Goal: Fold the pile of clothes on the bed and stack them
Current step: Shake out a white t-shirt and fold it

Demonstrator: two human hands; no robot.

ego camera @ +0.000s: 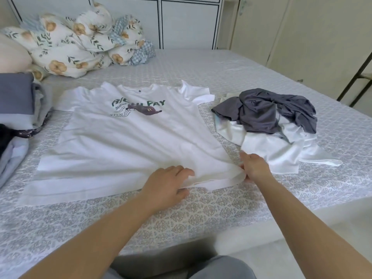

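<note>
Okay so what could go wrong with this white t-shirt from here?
Both hands, left hand and right hand, pinch the white t-shirt at its near right hem, so a pull may wrinkle it further. Its right sleeve lies close to the unfolded pile, which a fold could snag.

- Hands: 2, left hand (167,183) at 6 o'clock, right hand (254,167) approx. 5.
- White T-shirt (120,141): 1, ctr.
- Unfolded pile (269,125): 1, 3 o'clock.
- Folded stack (18,101): 1, 9 o'clock.
- Floral bedding (80,41): 1 heap, 11 o'clock.
</note>
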